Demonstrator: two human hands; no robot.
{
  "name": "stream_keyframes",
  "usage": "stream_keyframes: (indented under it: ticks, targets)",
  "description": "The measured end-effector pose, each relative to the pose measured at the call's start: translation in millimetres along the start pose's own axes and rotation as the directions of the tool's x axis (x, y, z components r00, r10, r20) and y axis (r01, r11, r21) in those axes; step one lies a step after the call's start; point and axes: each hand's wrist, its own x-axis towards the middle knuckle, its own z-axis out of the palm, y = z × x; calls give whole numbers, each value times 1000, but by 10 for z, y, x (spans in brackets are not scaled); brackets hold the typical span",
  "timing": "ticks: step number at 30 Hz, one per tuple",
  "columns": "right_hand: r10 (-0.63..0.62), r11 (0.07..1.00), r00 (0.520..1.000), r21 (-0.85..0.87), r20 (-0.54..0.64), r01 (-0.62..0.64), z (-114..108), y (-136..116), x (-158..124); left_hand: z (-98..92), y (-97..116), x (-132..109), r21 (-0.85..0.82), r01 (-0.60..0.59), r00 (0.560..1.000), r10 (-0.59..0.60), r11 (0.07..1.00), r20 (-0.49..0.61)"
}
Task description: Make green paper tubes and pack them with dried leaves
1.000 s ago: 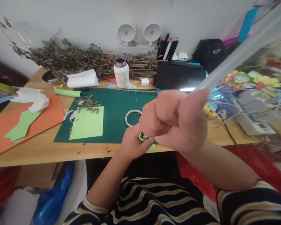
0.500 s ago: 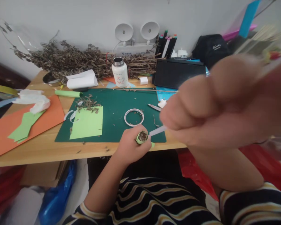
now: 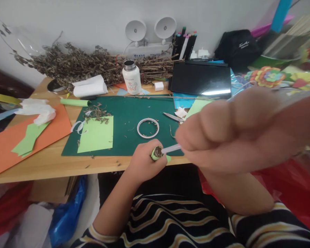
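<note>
My left hand [image 3: 147, 160] is wrapped around a green paper tube [image 3: 155, 155], held upright over the table's front edge. Brown dried leaf bits [image 3: 158, 152] fill the tube's open top. Close to the camera, my right hand [image 3: 229, 132] is closed in a fist around a thin whitish translucent stick [image 3: 171, 148]. The stick's tip is at the right side of the tube's opening; whether it touches the leaf bits I cannot tell. A white tape ring [image 3: 138, 129] lies on the green cutting mat [image 3: 126, 113] just beyond my left hand.
On the mat are a light green paper square [image 3: 96, 137], dried plant scraps [image 3: 98, 113] and scissors [image 3: 172, 117]. Behind stand an open white bottle [image 3: 131, 79] and a heap of dried stalks [image 3: 77, 63]. Orange paper [image 3: 59, 124] is at left, a black tablet-like slab [image 3: 201, 79] at right.
My right hand has shifted slightly down and left, and the stick's tip has moved to the tube's opening. The left hand keeps its hold. The view has turned slightly.
</note>
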Motion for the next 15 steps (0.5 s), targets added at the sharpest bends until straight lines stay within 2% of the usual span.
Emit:
stream_keyframes:
  ticks: [1,3,7,10,15]
  targets:
    - [-52,989,999,139,-1,51,6,69,-24,5,1,1,-3,-14,1000,14,1000,-2]
    - [-79,959,996,270,-34,85,27,216,-80,18,-1,6,0,-33,999,33,999,-2]
    - [-62,951,998,304,-12,63,55,352,-155,44,-8,20,46,-31,1000,31,998,-5]
    - [-49,951,999,303,-23,53,37,304,-147,40,2,24,58,-32,999,32,998,1]
    - [-59,954,995,289,-77,79,-47,76,-90,-10,46,17,94,-2,1000,2,996,8]
